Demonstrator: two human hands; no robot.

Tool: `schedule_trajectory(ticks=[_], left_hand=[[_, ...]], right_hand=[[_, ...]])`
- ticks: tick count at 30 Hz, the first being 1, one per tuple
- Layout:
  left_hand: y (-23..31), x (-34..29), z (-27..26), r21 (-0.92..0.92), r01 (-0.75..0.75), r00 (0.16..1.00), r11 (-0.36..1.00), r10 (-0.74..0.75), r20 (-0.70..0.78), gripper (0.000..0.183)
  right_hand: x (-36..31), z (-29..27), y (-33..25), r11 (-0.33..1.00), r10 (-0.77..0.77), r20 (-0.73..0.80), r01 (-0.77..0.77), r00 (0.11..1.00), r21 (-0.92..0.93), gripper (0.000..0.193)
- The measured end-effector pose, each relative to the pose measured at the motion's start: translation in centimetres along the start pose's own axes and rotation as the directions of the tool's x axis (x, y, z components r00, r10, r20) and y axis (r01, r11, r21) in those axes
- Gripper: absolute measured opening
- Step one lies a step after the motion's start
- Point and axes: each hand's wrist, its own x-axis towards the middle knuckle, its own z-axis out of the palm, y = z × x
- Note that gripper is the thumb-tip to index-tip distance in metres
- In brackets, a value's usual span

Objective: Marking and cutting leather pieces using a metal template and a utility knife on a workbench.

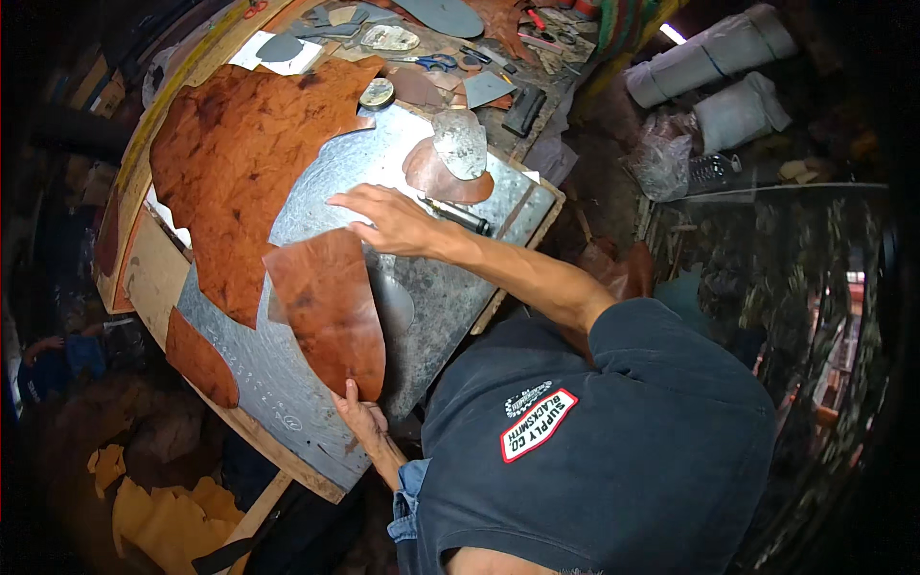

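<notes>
A brown leather piece (pixel 331 311) with a rounded lower end lies over the grey metal sheet (pixel 431 316). My left hand (pixel 364 419) grips that rounded end, thumb on top and fingers underneath. Just beyond the piece's upper edge, my right hand (pixel 388 220) is open, fingers stretched to the left over the sheet. Near its wrist lies a black-handled tool (pixel 458 216), partly hidden by the forearm. A rounded grey shape (pixel 395 302) shows beside the leather piece. Farther up, a pale rounded template (pixel 460 144) overlaps a brown leather cutout (pixel 426 172).
A large mottled leather hide (pixel 259 153) covers the table's left, with a smaller leather offcut (pixel 201 359) below. A round tin (pixel 377 93), blue-handled scissors (pixel 438 62) and a black block-shaped object (pixel 524 110) lie at the back. Grey rolls (pixel 714 57) stand off right.
</notes>
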Motion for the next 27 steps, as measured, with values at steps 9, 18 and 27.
schedule_trajectory(ticks=[9,18,27], left_hand=[[-0.8,-1.0,2.2,0.205,0.059,0.987,0.977,-0.027,-0.159,0.057],[-1.6,-0.1,0.9,0.204,0.185,0.945,0.961,-0.118,-0.305,0.061],[-1.2,-0.5,1.0,0.203,0.141,0.950,0.969,-0.074,-0.304,0.065]], right_hand=[[-12.3,-2.5,-0.7,0.946,0.167,0.314,-0.242,0.935,0.217,0.024],[-7.1,-7.3,11.0,0.929,0.277,0.068,-0.249,0.959,-0.274,0.013],[-0.6,-20.6,26.9,0.656,0.447,0.222,-0.149,0.866,-0.740,0.093]])
